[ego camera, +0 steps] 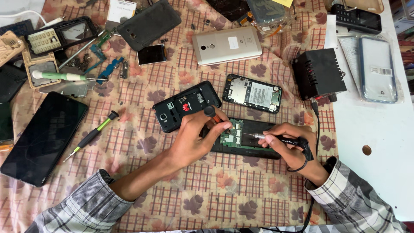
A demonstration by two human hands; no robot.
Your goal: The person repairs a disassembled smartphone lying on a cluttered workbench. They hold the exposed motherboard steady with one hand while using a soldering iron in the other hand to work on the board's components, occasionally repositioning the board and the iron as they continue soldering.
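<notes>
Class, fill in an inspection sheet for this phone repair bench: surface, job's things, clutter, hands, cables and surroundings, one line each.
Surface: patterned cloth over a white table.
Job's things: opened phone with green circuit board exposed; corded soldering iron, tip on the board.
Clutter: green-handled screwdriver, large black phone, black back-off phone, gold phone, opened small phone, loose parts at top left.
Hands: left hand steadies the board, a tool with a black knob between its fingers; right hand holds the iron.
Cables: black cable from the black box.
Surroundings: clear phone case on the table.
</notes>
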